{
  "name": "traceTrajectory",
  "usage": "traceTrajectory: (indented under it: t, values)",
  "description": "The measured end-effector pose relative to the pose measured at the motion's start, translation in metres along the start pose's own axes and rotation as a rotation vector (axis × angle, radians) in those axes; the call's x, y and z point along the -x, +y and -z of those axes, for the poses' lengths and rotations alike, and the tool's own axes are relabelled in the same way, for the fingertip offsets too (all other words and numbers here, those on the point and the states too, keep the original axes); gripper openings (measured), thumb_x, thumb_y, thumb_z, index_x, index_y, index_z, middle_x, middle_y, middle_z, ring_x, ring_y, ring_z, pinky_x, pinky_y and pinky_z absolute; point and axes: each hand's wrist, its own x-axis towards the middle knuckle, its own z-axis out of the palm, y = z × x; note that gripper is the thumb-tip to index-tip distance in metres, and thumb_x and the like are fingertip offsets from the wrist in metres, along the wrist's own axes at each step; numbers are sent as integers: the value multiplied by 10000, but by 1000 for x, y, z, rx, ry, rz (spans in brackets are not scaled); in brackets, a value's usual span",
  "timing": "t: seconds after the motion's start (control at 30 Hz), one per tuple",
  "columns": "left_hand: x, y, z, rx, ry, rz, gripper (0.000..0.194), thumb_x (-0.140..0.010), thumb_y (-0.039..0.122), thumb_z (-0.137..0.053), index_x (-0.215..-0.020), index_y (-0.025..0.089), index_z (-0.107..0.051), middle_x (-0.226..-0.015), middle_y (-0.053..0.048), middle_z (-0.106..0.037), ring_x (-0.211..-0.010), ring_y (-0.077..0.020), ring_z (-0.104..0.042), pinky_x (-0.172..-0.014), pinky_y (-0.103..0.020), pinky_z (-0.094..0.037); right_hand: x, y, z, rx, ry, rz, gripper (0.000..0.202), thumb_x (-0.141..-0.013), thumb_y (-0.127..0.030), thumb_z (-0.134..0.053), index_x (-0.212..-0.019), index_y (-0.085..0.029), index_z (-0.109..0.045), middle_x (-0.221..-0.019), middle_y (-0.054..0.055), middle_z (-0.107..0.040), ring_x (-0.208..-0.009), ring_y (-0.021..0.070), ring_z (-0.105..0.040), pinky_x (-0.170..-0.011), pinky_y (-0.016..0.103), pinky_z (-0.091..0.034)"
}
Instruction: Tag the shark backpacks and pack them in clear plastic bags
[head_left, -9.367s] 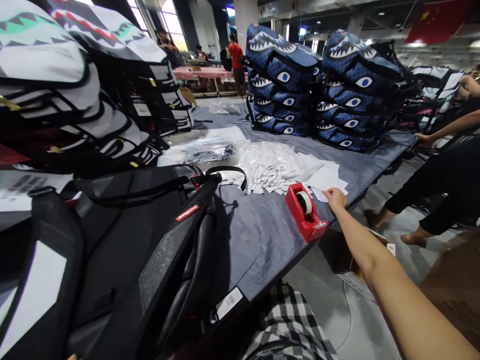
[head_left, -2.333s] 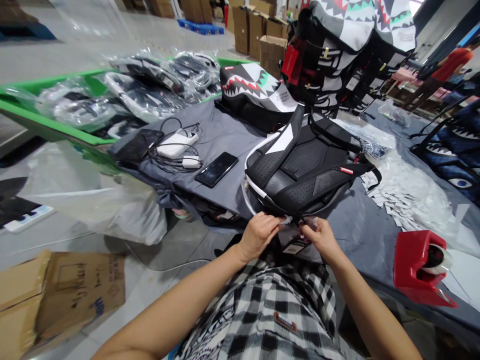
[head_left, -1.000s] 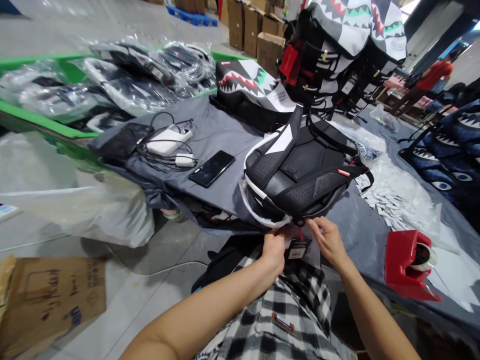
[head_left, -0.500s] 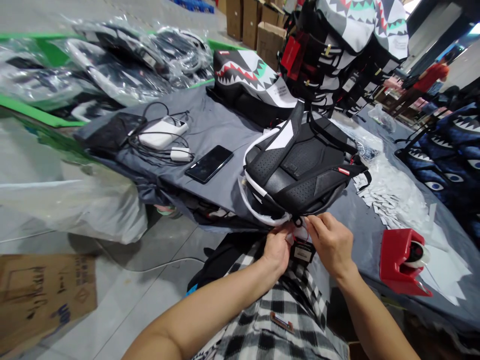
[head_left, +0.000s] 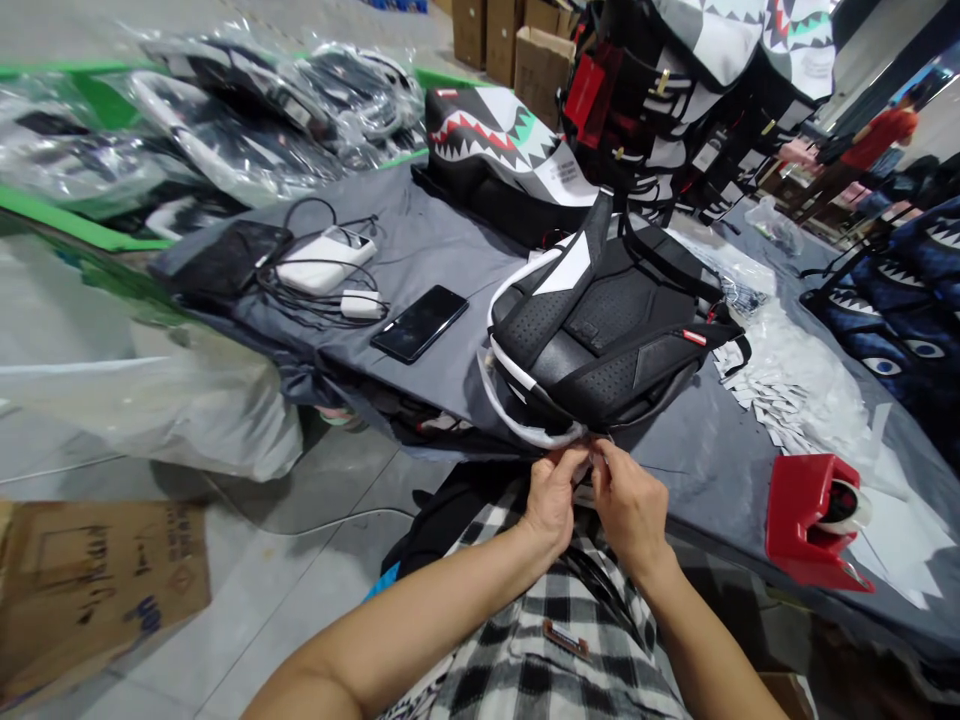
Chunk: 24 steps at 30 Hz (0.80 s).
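Observation:
A black backpack with white trim lies on the grey-covered table, its padded back and shoulder straps facing up. At its near edge my left hand is closed in a pinch, and my fingers hide what is in it. My right hand is closed too, fingertips against those of the left, at the string of a hang tag. The tag itself is mostly hidden behind my hands, below the backpack's edge.
A black phone, a white charger with cables and a shark-mouth backpack share the table. A red tape dispenser and paper scraps are at the right. Plastic-wrapped backpacks fill a green-edged bin.
My right hand has moved left and slightly down to meet my left hand. The black tag and red string, visible between the hands before, are now mostly covered.

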Motion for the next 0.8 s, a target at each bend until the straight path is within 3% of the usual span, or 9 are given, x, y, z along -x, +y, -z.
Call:
traceTrajectory:
  t: [0.17, 0.3, 0.43, 0.63, 0.8]
  values:
    - [-6, -3, -1, 35, 46, -11, 346, -482, 348, -899, -717, 146, -745, -780, -60, -750, -746, -176, -658, -790, -314, -497, 10, 6, -3, -172, 11, -60, 231, -994, -164, -425, -1070, -162, -642, -888, 56, -755, -667, 129, -693, -636, 216, -506]
    - [-12, -7, -5, 32, 75, -35, 323, -488, 316, -899, -710, 151, -732, -757, -41, -739, -698, -146, -633, -746, -294, -492, 13, 11, 4, -327, 73, -143, 179, -968, -181, -506, -1074, -189, -651, -894, 28, -738, -520, 83, -576, -577, 207, -480]
    - [-13, -8, -8, 55, 83, -70, 326, -486, 295, -891, -730, 149, -732, -772, -34, -737, -701, -140, -625, -733, -286, -492, 7, 13, 1, -363, 132, -300, 144, -957, -264, -583, -1060, -183, -644, -889, 39, -696, -623, 113, -585, -596, 237, -465]
    - [-7, -2, 0, -8, 100, -45, 368, -438, 316, -912, -718, 148, -743, -718, -11, -712, -657, -120, -591, -705, -269, -472, -2, 10, -26, -97, 146, -224, 145, -945, -256, -586, -814, -199, -605, -746, 10, -592, -650, 144, -529, -601, 266, -376]
    - [3, 5, 6, -185, 122, -98, 291, -496, 346, -873, -690, 153, -777, -708, -14, -724, -682, -130, -580, -723, -264, -478, -4, 9, -24, 108, 108, -102, 208, -956, -190, -553, -750, -210, -556, -719, 7, -556, -656, 157, -493, -588, 288, -313]
